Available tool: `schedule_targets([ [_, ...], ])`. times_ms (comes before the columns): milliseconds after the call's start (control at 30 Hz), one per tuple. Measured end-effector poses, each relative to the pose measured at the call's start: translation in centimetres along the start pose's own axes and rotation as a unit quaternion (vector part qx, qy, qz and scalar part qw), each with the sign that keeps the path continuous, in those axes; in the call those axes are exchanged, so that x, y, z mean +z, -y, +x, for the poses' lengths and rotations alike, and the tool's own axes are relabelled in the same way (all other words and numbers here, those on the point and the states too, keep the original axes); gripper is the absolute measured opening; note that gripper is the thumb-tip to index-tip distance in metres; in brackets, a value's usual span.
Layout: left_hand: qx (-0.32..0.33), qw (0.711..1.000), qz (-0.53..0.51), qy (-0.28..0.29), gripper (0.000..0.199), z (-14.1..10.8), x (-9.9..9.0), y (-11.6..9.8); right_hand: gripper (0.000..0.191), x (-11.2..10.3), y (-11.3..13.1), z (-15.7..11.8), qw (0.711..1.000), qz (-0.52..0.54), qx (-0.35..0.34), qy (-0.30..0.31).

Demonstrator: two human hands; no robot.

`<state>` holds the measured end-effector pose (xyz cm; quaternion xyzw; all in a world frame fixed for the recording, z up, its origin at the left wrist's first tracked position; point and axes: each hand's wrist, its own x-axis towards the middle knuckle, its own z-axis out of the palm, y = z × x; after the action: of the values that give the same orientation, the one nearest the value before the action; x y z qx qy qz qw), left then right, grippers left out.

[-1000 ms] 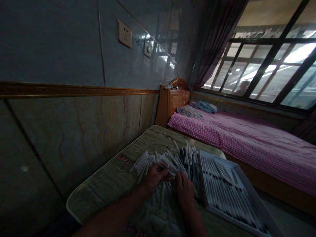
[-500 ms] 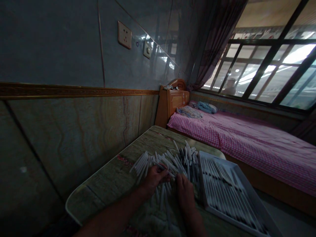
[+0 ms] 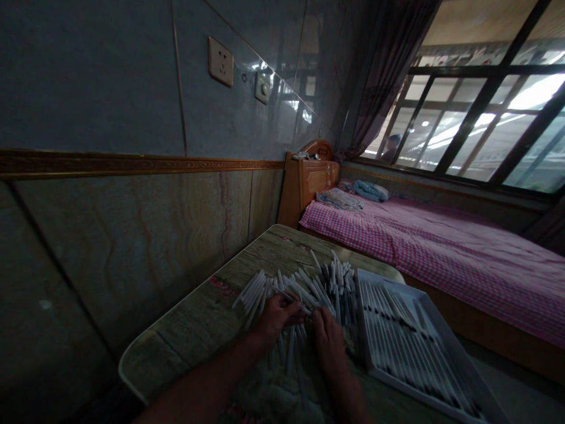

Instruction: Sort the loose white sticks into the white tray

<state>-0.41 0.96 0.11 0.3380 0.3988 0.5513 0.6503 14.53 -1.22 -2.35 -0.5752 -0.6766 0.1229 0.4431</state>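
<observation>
One slim tube (image 3: 304,308) slants down rightward from my left grip (image 3: 282,313), which pinches it, into my right grip (image 3: 327,334), closed on its lower end.

From my end of the feed I read the loose tubes (image 3: 253,288) at lower centre as whitish, shading to dark grey toward the heap's right side. At lower right I get a pale grey tray (image 3: 457,353), its rows whitish with black bands. The tabletop (image 3: 180,335) shows me murky olive with darker lines and red floral patches. At right I see a pink bedspread (image 3: 441,247), finely checked pink and white along its side. Upper left, my wall tiles (image 3: 88,76) are blue-grey; the lower panels (image 3: 198,218) carry wavy ochre veining.
</observation>
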Motion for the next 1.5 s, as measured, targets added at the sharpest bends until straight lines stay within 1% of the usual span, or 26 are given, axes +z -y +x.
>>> schedule_targets([
  [67, -0.001, 1.0, 0.002, 0.005, 0.045, -0.1, 0.0, -0.1, 0.035, 0.2, -0.2, -0.1, 1.0, -0.01, -0.01, 0.013],
  [167, -0.005, 1.0, 0.008, 0.013, 0.046, -0.1, -0.1, -0.2, 0.037, 0.7, -1.0, -0.1, 0.996, -0.047, -0.073, 0.005],
  [200, -0.006, 1.0, 0.011, 0.014, 0.047, -0.1, -0.1, -0.3, 0.038, 0.8, -1.2, -0.1, 0.995, -0.05, -0.085, 0.005],
  [233, -0.006, 1.0, 0.015, 0.014, 0.046, -0.1, -0.1, -0.3, 0.038, 0.8, -1.3, -0.1, 0.995, -0.046, -0.083, 0.01],
  [367, -0.007, 1.0, 0.02, 0.007, 0.047, -0.1, -0.1, -0.3, 0.042, 0.5, -0.6, 0.0, 0.999, 0.01, -0.008, 0.047],
  [433, -0.006, 1.0, 0.02, 0.007, 0.047, 0.0, -0.3, -0.2, 0.041, 0.2, 0.0, 0.0, 0.998, 0.035, 0.014, 0.053],
  [500, -0.002, 0.999, 0.026, 0.02, 0.046, 0.1, -0.4, -0.2, 0.042, 0.1, 0.3, 0.1, 0.996, 0.06, 0.034, 0.061],
  [633, 0.01, 0.997, 0.056, 0.057, 0.043, 0.4, -0.5, -0.3, 0.05, 0.0, 0.1, 0.5, 0.985, 0.139, 0.056, 0.085],
  [733, 0.02, 0.994, 0.087, 0.06, 0.039, 0.8, -0.3, -0.5, 0.051, 0.0, 0.0, 0.7, 0.975, 0.199, 0.073, 0.07],
  [800, 0.031, 0.988, 0.132, 0.077, 0.033, 1.5, -0.2, -0.9, 0.048, 0.1, 0.1, 0.8, 0.965, 0.238, 0.083, 0.073],
  [867, 0.056, 0.967, 0.219, 0.12, 0.024, 2.7, -0.2, -1.6, 0.046, 0.1, 0.2, 0.9, 0.95, 0.284, 0.108, 0.078],
  [900, 0.079, 0.945, 0.28, 0.15, 0.019, 3.5, -0.2, -2.1, 0.046, 0.0, 0.2, 1.0, 0.94, 0.308, 0.13, 0.073],
  [933, 0.116, 0.917, 0.343, 0.169, 0.017, 4.4, -0.2, -2.8, 0.047, -0.1, 0.3, 1.1, 0.929, 0.33, 0.155, 0.064],
  [967, 0.157, 0.879, 0.416, 0.17, 0.017, 5.5, -0.2, -3.4, 0.049, -0.2, 0.3, 1.2, 0.918, 0.35, 0.179, 0.049],
  [1033, 0.216, 0.783, 0.567, 0.138, 0.024, 7.7, -0.1, -4.6, 0.05, -0.5, 0.3, 1.4, 0.901, 0.378, 0.211, 0.017],
  [1067, 0.214, 0.768, 0.588, 0.134, 0.024, 8.9, -0.1, -5.1, 0.05, -0.6, 0.2, 1.5, 0.896, 0.386, 0.218, 0.002],
  [1167, 0.212, 0.744, 0.618, 0.144, 0.022, 12.0, 0.2, -5.7, 0.051, -0.6, 0.0, 1.6, 0.888, 0.397, 0.229, -0.031],
  [1267, 0.203, 0.721, 0.641, 0.167, 0.019, 14.1, 0.4, -5.4, 0.051, -0.3, -0.2, 1.6, 0.878, 0.409, 0.244, -0.042],
  [1400, 0.189, 0.699, 0.664, 0.187, 0.012, 15.3, 0.4, -4.8, 0.048, 0.2, -0.4, 1.7, 0.871, 0.419, 0.252, -0.047],
  [1500, 0.193, 0.696, 0.665, 0.19, 0.011, 15.4, 0.2, -4.4, 0.046, 0.3, -0.4, 1.9, 0.875, 0.412, 0.25, -0.044],
])
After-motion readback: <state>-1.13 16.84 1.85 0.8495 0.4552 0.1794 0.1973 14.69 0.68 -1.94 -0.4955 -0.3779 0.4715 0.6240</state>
